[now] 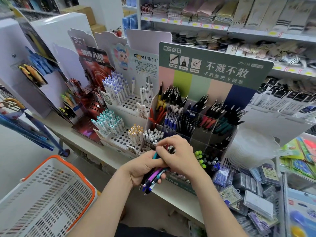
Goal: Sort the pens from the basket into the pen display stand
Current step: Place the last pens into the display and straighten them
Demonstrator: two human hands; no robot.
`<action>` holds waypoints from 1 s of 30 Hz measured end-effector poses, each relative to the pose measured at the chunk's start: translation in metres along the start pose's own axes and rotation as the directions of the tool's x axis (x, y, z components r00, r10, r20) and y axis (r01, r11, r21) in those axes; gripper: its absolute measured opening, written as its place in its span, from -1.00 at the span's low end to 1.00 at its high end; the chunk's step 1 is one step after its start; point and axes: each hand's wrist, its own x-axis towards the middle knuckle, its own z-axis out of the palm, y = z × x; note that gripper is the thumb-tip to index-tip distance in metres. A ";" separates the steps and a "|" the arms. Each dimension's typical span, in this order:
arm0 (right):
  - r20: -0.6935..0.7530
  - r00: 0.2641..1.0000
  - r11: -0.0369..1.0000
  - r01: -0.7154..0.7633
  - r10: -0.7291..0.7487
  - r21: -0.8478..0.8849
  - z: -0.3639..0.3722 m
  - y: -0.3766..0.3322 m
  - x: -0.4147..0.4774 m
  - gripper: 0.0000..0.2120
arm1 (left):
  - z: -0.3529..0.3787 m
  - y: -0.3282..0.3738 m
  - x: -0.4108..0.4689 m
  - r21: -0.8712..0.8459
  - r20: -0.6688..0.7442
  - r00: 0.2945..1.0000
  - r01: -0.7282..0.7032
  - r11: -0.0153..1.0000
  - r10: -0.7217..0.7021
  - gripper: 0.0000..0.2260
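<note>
The left hand [145,168] grips a bundle of pens [154,179], purple, blue and teal, above the counter's [102,156] front edge. The right hand [179,154] pinches the bundle's upper ends, just before the display stand [213,65] crowded with dark pens. A white, orange-rimmed basket [51,190] sits beside the counter's left end; shop shelves [188,24] stand behind.

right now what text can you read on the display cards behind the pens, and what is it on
"DS点石", "不溅不散", "不溅墨细尖钢笔", "DS-758": grey-green cardboard header of the pen display stand.
"DOMI 東米", "DM-633": white cartoon-mouse card.
"DERS": dark red printed card.
Too blurred: icon captions, yellow shelf price tags.
</note>
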 end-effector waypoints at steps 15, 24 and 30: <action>-0.565 0.776 0.903 0.412 -0.279 0.121 -0.008 -0.006 -0.026 -0.86 | 0.002 -0.004 0.015 -0.228 -0.275 0.958 -0.145 0.963 0.079 -0.61; -0.412 0.727 0.830 0.535 -0.549 -0.161 0.014 0.007 -0.045 -0.90 | 0.017 0.012 0.031 -0.300 -0.371 0.923 -0.228 0.926 0.106 -0.73; -0.469 0.842 0.885 -0.020 0.266 0.465 -0.024 0.004 -0.027 -0.90 | 0.044 0.025 0.040 0.071 -0.226 0.957 -0.167 0.983 0.179 -0.64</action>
